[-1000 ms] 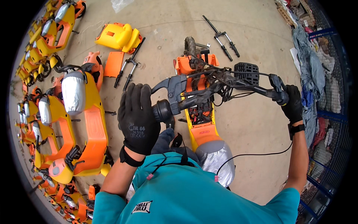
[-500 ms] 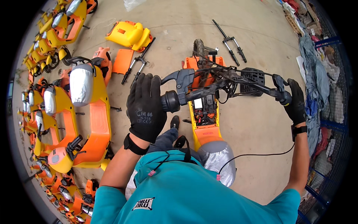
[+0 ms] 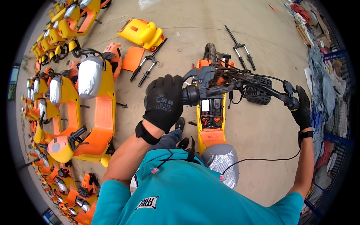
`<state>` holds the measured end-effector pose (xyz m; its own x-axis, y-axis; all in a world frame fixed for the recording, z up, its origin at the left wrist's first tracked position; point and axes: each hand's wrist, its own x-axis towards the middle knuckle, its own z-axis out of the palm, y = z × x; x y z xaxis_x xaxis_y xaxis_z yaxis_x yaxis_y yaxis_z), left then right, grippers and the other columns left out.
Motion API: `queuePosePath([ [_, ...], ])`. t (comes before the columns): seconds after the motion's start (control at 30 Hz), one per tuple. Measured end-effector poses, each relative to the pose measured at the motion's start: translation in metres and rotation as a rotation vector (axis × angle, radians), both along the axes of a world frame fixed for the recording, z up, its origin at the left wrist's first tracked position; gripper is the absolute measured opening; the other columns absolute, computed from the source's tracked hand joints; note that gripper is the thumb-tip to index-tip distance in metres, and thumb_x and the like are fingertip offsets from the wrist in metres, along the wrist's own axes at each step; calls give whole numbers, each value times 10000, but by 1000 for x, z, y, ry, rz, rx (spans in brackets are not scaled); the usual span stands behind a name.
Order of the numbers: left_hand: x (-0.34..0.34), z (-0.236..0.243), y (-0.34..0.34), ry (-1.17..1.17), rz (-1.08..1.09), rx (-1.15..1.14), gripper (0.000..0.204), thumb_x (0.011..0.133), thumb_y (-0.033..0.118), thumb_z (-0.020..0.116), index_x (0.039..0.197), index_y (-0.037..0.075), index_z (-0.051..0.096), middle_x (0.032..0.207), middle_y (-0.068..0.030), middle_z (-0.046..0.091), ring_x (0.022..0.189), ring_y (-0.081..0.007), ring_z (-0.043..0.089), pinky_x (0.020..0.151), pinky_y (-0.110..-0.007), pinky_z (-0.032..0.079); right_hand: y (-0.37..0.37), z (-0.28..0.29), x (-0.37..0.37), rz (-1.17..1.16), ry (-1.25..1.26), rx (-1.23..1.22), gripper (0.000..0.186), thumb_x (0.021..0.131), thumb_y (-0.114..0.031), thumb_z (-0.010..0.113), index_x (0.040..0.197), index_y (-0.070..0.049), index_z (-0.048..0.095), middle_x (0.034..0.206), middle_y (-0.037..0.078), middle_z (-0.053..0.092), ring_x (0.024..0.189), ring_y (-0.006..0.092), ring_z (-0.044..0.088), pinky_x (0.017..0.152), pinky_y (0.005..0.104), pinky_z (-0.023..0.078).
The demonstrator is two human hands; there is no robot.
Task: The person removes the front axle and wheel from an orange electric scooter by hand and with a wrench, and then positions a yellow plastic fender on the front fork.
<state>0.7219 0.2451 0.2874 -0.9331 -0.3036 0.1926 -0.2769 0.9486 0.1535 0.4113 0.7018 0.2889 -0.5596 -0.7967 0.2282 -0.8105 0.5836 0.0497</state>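
Nearest me, a silver-covered seat (image 3: pixel 221 165) tops the yellow-and-orange scooter (image 3: pixel 212 137), with an open compartment (image 3: pixel 212 112) of wiring just beyond. Over its far end, the handlebar (image 3: pixel 219 90) spans between 2 gloved hands I watch. The left hand (image 3: pixel 164 101) has bent fingers against the left grip (image 3: pixel 191 95); the right hand (image 3: pixel 303 109) touches the right grip (image 3: pixel 293 104) at its end, fingers partly bent (how firmly either closes, I cannot tell). I judge the step as steadying or steering the bar; the next move calls for balanced pressure and care around loose cables. The bar looks black, dusty and stripped, tangled at its middle. Farther off, 2 forks (image 3: pixel 150 59) lie left and right.
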Motion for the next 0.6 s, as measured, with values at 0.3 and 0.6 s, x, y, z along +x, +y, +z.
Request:
queuePosePath([
  [0.3,2,-14,2,145,60,-49,668,776,86,677,1413,11,490,1393,-211,538,1361,-362,477,1131,-448,368,-2,2,3,1,-11,43,749,777,-128,820,1439,-58,478,1360,145,578,1290,342,519,1098,435,406],
  [0.6,6,-17,3,162,81,-128,586,829,91,600,1396,-11,496,1413,-203,526,1372,-344,468,1150,-432,346,-4,5,1,-39,-8,63,473,791,-126,785,1194,-24,560,1128,172,611,1083,387,583,929,453,469],
])
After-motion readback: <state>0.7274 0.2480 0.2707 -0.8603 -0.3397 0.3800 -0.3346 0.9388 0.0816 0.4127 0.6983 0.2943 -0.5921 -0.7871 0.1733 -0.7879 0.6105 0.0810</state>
